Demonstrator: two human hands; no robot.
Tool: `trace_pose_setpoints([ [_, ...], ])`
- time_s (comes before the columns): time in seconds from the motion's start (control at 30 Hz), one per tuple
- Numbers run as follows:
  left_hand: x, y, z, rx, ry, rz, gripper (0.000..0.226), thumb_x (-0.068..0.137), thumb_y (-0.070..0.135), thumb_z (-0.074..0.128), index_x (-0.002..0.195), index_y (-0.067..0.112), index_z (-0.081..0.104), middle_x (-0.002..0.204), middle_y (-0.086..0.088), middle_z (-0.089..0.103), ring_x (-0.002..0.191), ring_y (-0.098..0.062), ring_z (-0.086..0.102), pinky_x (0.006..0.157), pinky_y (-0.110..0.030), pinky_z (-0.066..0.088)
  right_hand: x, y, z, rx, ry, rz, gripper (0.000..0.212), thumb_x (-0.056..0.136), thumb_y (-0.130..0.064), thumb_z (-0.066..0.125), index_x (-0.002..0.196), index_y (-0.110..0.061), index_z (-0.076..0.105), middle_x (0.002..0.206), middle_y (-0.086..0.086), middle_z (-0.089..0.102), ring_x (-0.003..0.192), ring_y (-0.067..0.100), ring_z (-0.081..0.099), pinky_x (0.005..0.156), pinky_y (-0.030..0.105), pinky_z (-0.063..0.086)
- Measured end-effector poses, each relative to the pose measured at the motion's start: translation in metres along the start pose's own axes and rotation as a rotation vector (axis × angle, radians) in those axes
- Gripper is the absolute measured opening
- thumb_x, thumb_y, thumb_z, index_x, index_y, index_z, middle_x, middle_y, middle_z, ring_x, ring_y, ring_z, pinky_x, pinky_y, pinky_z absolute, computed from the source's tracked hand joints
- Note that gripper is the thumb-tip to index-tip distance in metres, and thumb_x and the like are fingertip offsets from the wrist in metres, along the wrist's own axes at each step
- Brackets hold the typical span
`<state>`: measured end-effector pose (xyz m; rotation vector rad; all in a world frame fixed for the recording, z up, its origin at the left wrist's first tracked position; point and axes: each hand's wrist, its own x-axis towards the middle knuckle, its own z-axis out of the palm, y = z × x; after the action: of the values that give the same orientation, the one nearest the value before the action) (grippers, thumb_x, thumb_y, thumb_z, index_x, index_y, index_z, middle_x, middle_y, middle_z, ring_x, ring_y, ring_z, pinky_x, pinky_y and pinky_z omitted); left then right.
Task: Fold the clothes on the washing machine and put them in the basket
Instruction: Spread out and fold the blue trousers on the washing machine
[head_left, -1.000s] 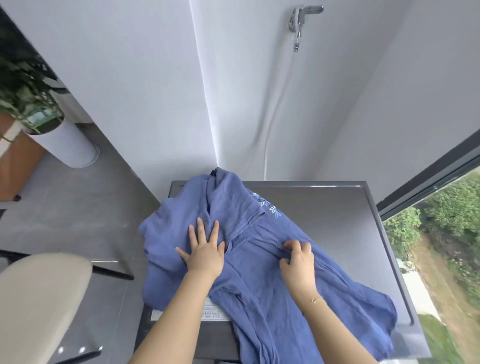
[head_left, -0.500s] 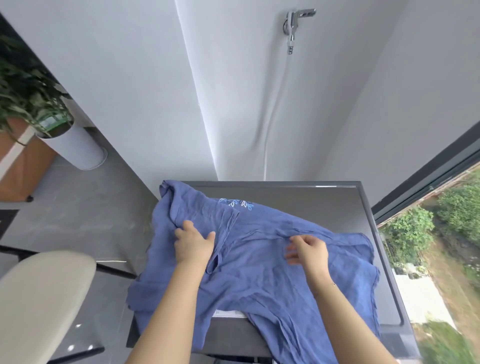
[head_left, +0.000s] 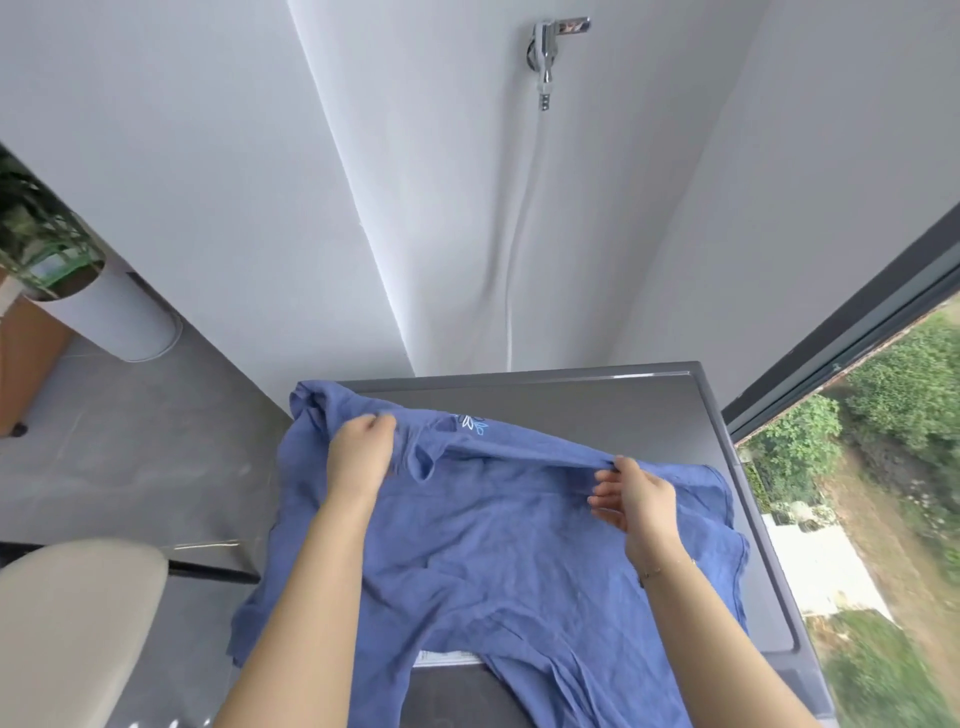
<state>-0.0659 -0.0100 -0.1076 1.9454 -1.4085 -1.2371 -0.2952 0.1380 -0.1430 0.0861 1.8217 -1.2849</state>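
Head view shows your left hand (head_left: 358, 457) and right hand (head_left: 636, 496) pinching the unfolded blue shirt (head_left: 509, 530) on the washing machine (head_left: 649, 410) at 12 o'clock, so folding has barely begun and no basket is in sight

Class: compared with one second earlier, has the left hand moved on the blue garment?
Yes. The left hand has gone from lying flat mid-garment to gripping the blue garment nearer the washing machine's back-left corner.

A home laundry corner on a balcony: a grey washing machine (head_left: 597, 400) stands against white walls beneath a chrome tap (head_left: 546, 52) with a white hose (head_left: 514, 291), beside a dark-framed window (head_left: 841, 338) overlooking greenery, with a potted plant (head_left: 47, 244) on the tiled floor (head_left: 130, 441).
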Motion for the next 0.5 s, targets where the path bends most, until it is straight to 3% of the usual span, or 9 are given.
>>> trace_pose_setpoints([
  [0.07, 0.008, 0.033, -0.002, -0.266, -0.028, 0.037, 0.022, 0.091, 0.017, 0.048, 0.069, 0.019, 0.051, 0.078, -0.008, 0.055, 0.082, -0.026, 0.053, 0.073, -0.036, 0.046, 0.005, -0.021, 0.000, 0.014, 0.016, -0.094, 0.026, 0.093, -0.017, 0.052, 0.073, -0.003, 0.063, 0.068, 0.008, 0.062, 0.055, 0.021, 0.058, 0.053, 0.028, 0.051],
  [0.13, 0.011, 0.061, 0.000, -0.374, -0.082, 0.138, 0.014, 0.090, 0.023, 0.049, 0.077, 0.017, 0.051, 0.082, -0.001, 0.047, 0.081, -0.016, 0.048, 0.074, -0.023, 0.040, 0.016, -0.046, 0.004, 0.047, 0.005, -0.161, 0.022, 0.093, -0.019, 0.052, 0.079, -0.008, 0.065, 0.081, 0.004, 0.066, 0.071, 0.020, 0.060, 0.063, 0.031, 0.053],
  [0.2, 0.012, 0.070, 0.008, -0.249, -0.204, 0.227, 0.012, 0.099, 0.031, 0.047, 0.105, 0.022, 0.052, 0.095, 0.009, 0.047, 0.082, -0.001, 0.046, 0.071, -0.007, 0.035, 0.029, -0.064, 0.008, 0.015, -0.041, -0.197, 0.018, 0.093, -0.025, 0.053, 0.087, -0.016, 0.067, 0.093, 0.000, 0.065, 0.087, 0.019, 0.059, 0.077, 0.032, 0.051],
  [0.23, 0.015, 0.065, 0.014, -0.146, -0.254, 0.264, 0.024, 0.101, 0.033, 0.044, 0.123, 0.023, 0.048, 0.111, 0.010, 0.048, 0.095, 0.002, 0.047, 0.079, -0.007, 0.034, 0.032, -0.068, 0.009, -0.041, -0.054, -0.210, 0.015, 0.093, -0.026, 0.053, 0.088, -0.019, 0.066, 0.093, -0.002, 0.063, 0.088, 0.018, 0.056, 0.078, 0.030, 0.049],
  [0.33, 0.023, 0.025, 0.030, 0.151, -0.279, 0.383, 0.046, 0.100, 0.024, 0.047, 0.145, 0.018, 0.035, 0.151, 0.004, 0.033, 0.141, -0.013, 0.028, 0.109, -0.023, 0.025, 0.025, -0.056, 0.008, -0.227, 0.018, -0.347, 0.020, 0.094, -0.015, 0.048, 0.103, -0.018, 0.066, 0.098, -0.005, 0.062, 0.088, 0.012, 0.055, 0.077, 0.024, 0.044],
  [0.43, 0.015, -0.029, 0.047, 0.479, -0.304, 0.400, 0.050, 0.100, 0.026, 0.046, 0.147, 0.021, 0.033, 0.161, -0.002, 0.014, 0.149, -0.020, 0.005, 0.119, -0.040, 0.009, -0.002, -0.011, 0.011, -0.347, 0.152, -0.487, 0.024, 0.090, -0.009, 0.048, 0.105, -0.014, 0.067, 0.109, -0.002, 0.060, 0.104, 0.017, 0.056, 0.089, 0.030, 0.043],
  [0.5, 0.001, -0.061, 0.053, 0.690, -0.313, 0.371, 0.056, 0.100, 0.044, 0.034, 0.152, 0.030, 0.019, 0.162, 0.003, -0.005, 0.149, -0.018, -0.011, 0.118, -0.046, -0.003, -0.013, 0.029, 0.017, -0.515, 0.130, -0.517, 0.027, 0.091, -0.011, 0.053, 0.116, -0.011, 0.063, 0.125, 0.003, 0.054, 0.121, 0.024, 0.048, 0.098, 0.030, 0.035],
])
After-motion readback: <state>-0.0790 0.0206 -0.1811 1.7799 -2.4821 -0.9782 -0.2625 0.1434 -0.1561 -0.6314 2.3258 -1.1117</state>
